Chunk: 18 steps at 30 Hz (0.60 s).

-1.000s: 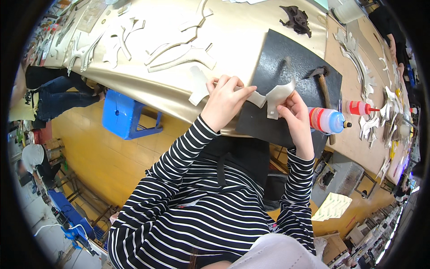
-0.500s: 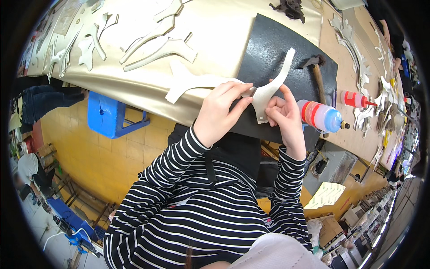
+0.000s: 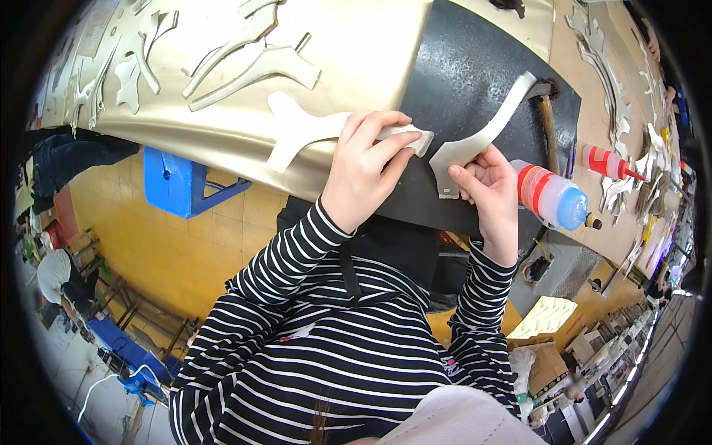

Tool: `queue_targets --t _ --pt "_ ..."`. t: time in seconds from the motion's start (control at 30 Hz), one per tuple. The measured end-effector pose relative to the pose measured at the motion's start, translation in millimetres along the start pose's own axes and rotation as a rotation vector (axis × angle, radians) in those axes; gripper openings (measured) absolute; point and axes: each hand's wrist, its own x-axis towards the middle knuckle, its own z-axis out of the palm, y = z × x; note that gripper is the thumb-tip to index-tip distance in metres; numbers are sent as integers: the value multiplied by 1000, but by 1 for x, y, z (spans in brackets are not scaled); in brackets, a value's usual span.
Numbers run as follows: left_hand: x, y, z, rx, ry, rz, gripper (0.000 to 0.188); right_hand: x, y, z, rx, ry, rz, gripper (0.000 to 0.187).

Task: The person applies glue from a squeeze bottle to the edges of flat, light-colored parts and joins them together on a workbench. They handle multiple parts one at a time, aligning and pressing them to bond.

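Note:
My left hand (image 3: 368, 169) is closed on a white, forked, leather-like piece (image 3: 300, 132). The piece's two prongs spread left over the gold-coloured table cover, and its narrow end pokes out past my fingertips. My right hand (image 3: 489, 185) pinches a second white piece, a curved strip (image 3: 486, 137), near its broad lower end. That strip's thin tip points up and right across a black mat (image 3: 467, 67). A small gap lies between the two pieces. My right fingers are partly hidden behind the strip.
A hammer (image 3: 548, 126) lies on the mat's right side. Close to my right hand is a squeeze bottle (image 3: 550, 196) with red bands; a smaller red one (image 3: 608, 162) lies beyond. More white cut pieces (image 3: 256, 74) lie at left. A blue stool (image 3: 172, 184) stands below the table edge.
The two white pieces, near each other before, are now farther apart. My right hand has shifted right with the curved strip, whose lower end has swung away from my left hand.

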Motion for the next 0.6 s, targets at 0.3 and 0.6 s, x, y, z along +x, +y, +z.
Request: queue_targets --t 0.3,0.6 --pt "6 -6 3 -6 -6 15 24 16 -8 6 -107 -14 -13 21" --pt "10 -9 1 -23 -68 -20 26 22 -8 10 -168 -8 -5 23"
